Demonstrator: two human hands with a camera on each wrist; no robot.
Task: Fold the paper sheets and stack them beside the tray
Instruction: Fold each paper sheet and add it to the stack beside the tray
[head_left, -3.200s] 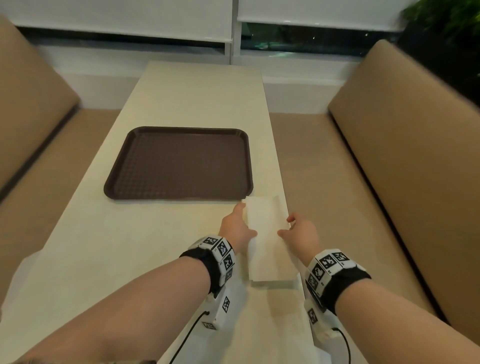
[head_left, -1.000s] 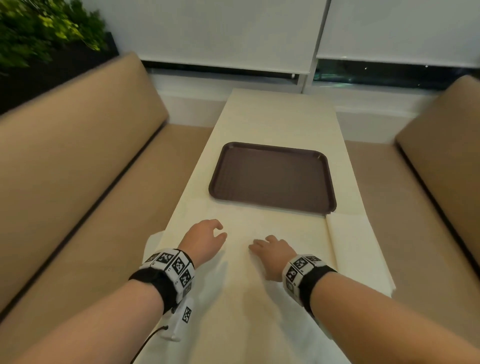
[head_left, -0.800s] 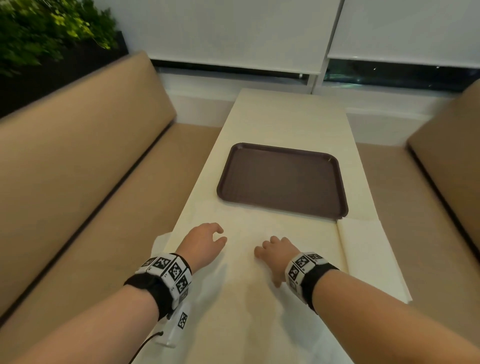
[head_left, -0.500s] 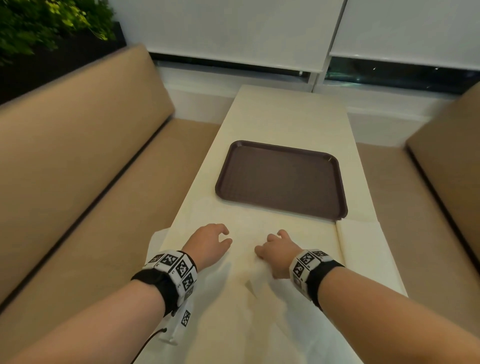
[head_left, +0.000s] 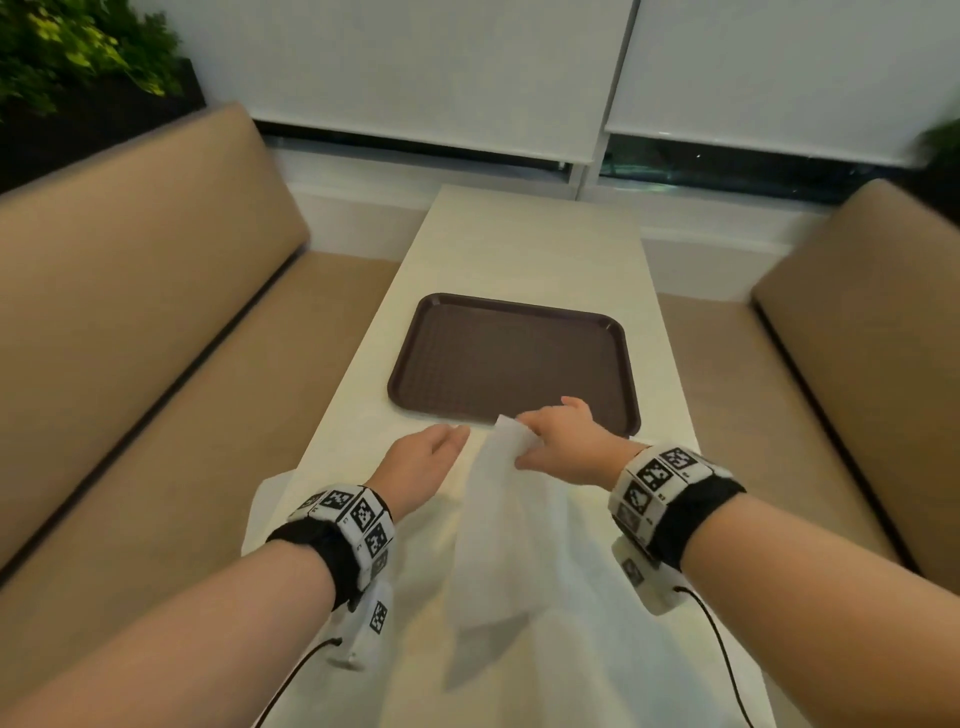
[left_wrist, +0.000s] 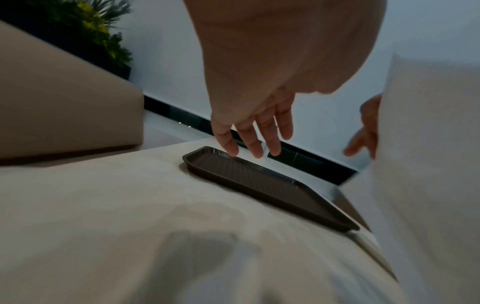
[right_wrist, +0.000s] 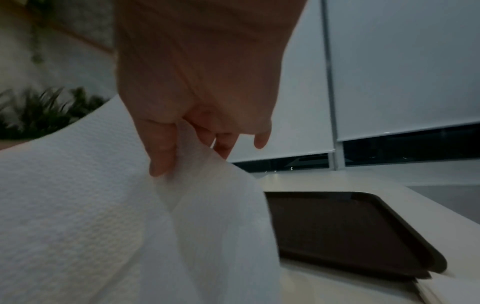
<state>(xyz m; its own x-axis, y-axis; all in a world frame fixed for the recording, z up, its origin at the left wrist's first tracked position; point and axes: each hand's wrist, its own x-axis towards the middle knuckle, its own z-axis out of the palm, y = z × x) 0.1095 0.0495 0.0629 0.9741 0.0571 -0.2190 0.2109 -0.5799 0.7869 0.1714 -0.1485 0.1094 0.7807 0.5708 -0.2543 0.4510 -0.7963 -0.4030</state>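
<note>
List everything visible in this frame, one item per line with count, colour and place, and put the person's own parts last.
Paper sheet: one, white, lifted by a corner above the table's near end.
More paper: white, lying flat beneath it; count cannot be told.
Tray: one, dark brown, mid-table, nothing in it.
Table: one, cream, running toward the window.
Bench seats: two, tan, one on each side.
Roller blinds: two, white, over the window.
Plants: green, far left and far right corners.
Wristbands: two, black with printed markers, one per wrist.
Left hand: fingers straight, beside the sheet, holding nothing.
Right hand: pinches the sheet's corner.
</note>
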